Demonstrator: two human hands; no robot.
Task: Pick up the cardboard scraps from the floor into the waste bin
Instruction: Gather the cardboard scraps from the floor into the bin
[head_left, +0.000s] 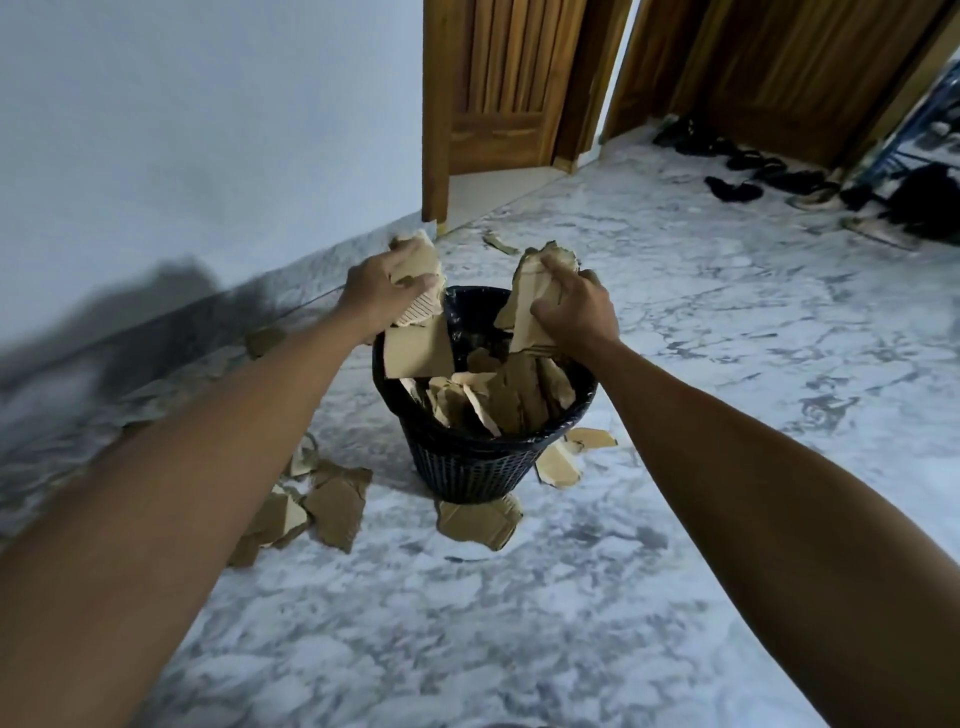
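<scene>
Scraps (332, 512) lie on the marble floor (519, 623) around the black bin (467, 467), a cluster to its left, one at its foot, two just right. More fill the bin. Above its rim, the left hand (379, 293) grips a torn bunch (418, 338), and the right hand (571, 306) clutches another bunch (535, 296), both held tight over the opening.

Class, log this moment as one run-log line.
left hand: grips scraps | right hand: grips scraps | waste bin: part-filled | floor scraps: remain
</scene>
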